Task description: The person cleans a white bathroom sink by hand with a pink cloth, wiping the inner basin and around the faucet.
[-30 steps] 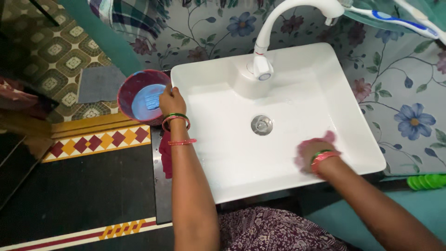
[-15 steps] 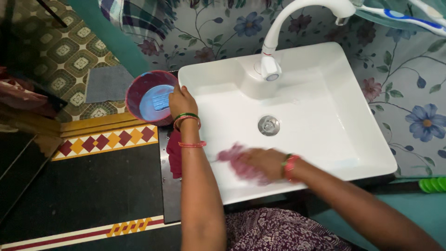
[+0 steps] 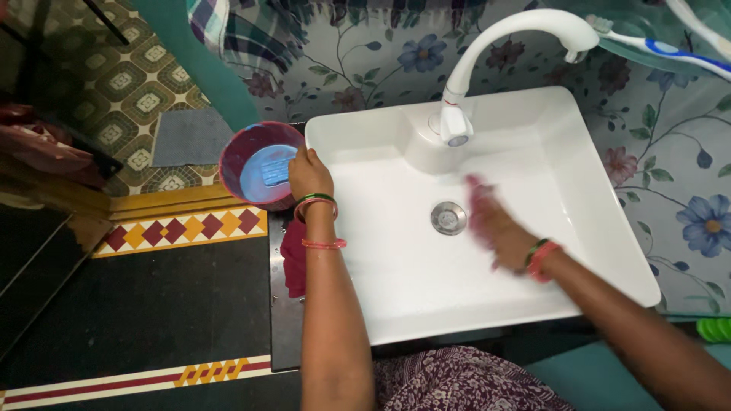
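The right hand [image 3: 499,228] was down inside the white basin [image 3: 609,228], just to the right of the drain [image 3: 448,218], and it was blurred with motion. A pink cloth [image 3: 478,199] showed at its fingertips, pressed against the basin floor; the hand seemed closed over it, though the blur hid how tightly the fingers gripped. The left hand [image 3: 309,173] was at the basin's left edge, its fingers curled over the rim of a maroon bowl [image 3: 236,156] that stood just beside the basin, outside it. Inside the bowl lay a blue block [image 3: 276,171], likely soap, though I could not be sure. A dark red rag [image 3: 292,259] hung at the basin's left side, under the left forearm. The white tap [image 3: 495,46] arched over the back of the basin and no water ran from it. A toothbrush [image 3: 670,49] lay on a shelf at the upper right, and a grey mat [image 3: 190,137] lay on the patterned floor well to the left. As for the scrubbing, I judged it to be somewhere in the middle: the basin floor looked wet and clean around the drain, but I could see no lather to say which parts were covered, and the walls, the back ledge by the tap and the rim looked not yet rinsed.
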